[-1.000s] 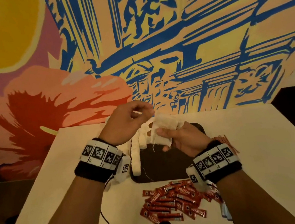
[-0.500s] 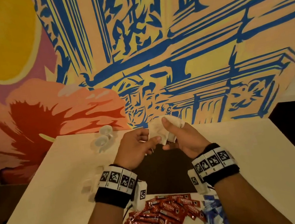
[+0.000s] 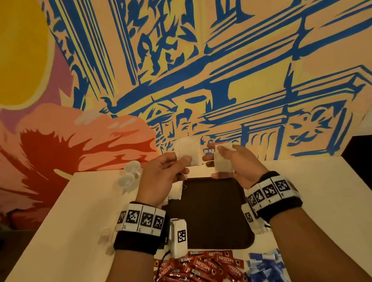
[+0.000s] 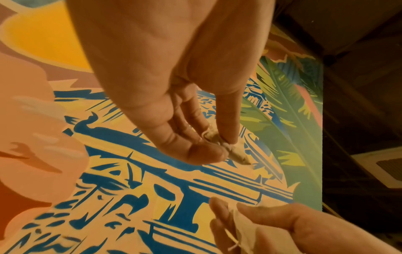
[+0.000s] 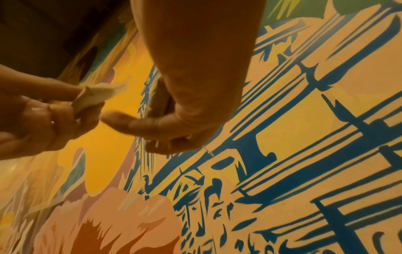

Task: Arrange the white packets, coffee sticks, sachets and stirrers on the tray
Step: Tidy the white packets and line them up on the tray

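Both hands are raised above the far end of the dark tray (image 3: pixel 215 218). My left hand (image 3: pixel 161 173) pinches one white packet (image 3: pixel 187 150) between thumb and fingers; the same packet (image 4: pixel 226 146) shows in the left wrist view. My right hand (image 3: pixel 233 160) grips another white packet (image 3: pixel 222 163), partly covered by its thumb, and this packet (image 5: pixel 157 101) shows edge-on in the right wrist view. More white packets (image 3: pixel 175 190) lie at the tray's left edge. Red coffee sticks (image 3: pixel 199 277) are heaped in front of the tray, blue sachets (image 3: pixel 265 273) to their right.
Two small white cups (image 3: pixel 129 175) stand on the white table (image 3: pixel 64 253) at the back left. A painted wall (image 3: pixel 192 56) rises just behind the table. A black cable (image 3: pixel 157 269) runs from my left wrist over the coffee sticks.
My hands have drawn apart, each now holding its own white packet, where earlier they held the packets together. The view has tilted so the blue sachets show.
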`<state>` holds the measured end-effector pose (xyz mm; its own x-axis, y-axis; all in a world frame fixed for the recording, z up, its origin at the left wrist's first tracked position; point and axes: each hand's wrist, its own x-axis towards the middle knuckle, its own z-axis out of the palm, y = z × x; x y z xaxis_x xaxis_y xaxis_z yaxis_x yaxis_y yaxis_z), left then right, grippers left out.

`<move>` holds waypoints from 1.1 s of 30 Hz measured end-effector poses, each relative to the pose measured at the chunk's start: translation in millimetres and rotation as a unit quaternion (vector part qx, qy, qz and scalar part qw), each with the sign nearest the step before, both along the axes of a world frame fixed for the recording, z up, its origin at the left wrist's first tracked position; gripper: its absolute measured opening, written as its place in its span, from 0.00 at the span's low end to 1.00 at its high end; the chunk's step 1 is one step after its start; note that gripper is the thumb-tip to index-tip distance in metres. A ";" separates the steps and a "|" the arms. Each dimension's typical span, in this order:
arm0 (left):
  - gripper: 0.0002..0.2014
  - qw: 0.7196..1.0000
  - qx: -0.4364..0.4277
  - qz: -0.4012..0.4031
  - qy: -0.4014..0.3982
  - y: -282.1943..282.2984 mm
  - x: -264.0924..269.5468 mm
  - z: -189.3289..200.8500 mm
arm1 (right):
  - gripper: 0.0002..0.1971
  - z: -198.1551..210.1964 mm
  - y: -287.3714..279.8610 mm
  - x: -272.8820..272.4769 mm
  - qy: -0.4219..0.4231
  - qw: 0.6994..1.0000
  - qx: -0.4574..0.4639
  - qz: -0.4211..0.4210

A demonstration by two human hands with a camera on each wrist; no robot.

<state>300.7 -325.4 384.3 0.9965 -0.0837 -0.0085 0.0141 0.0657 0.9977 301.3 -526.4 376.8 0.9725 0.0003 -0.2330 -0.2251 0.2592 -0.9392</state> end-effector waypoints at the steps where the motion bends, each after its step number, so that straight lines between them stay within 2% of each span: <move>1: 0.12 1.000 0.005 0.003 -0.004 -2.3 1.4 2.4 | 0.13 3.2 0.1 0.0 -0.013 1.000 0.001 0.006; 5: 0.08 0.999 0.036 0.006 -0.037 -12.4 1.2 9.4 | 0.11 13.2 6.0 -1.8 -0.041 0.999 0.027 0.005; 9: 0.11 0.998 0.038 0.002 -0.042 -20.7 -1.8 6.5 | 0.23 9.0 8.1 -9.3 -0.050 0.997 0.034 0.053; 13: 0.03 0.997 0.070 -0.025 -0.038 -24.4 -8.5 3.1 | 0.17 -1.3 -0.4 -14.9 -0.083 0.994 0.010 0.073; 17: 0.13 0.995 0.083 -0.045 0.001 -23.9 -9.7 2.1 | 0.12 -6.3 -7.7 -14.9 -0.095 0.994 0.003 0.045; 20: 0.12 0.996 0.082 -0.044 0.005 -21.7 -8.3 7.0 | 0.13 -9.0 -12.9 -12.6 -0.090 0.996 0.002 0.025; 23: 0.08 0.998 0.062 -0.031 -0.007 -19.4 -3.5 14.0 | 0.12 -10.3 -17.7 -11.6 -0.083 0.996 -0.018 0.020; 28: 0.08 0.999 -0.029 -0.014 -0.003 -21.8 9.5 23.7 | 0.14 -14.3 -25.9 -13.8 -0.076 0.995 -0.027 0.059; 33: 0.11 0.998 -0.061 0.011 -0.013 -22.5 22.9 15.1 | 0.07 -16.9 -30.5 -18.1 -0.054 0.993 0.004 0.103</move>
<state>323.6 -347.9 399.4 0.9978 -0.0616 0.0260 -0.0140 0.1872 0.9822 283.2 -556.9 359.9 0.9709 0.2038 -0.1258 -0.1717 0.2262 -0.9588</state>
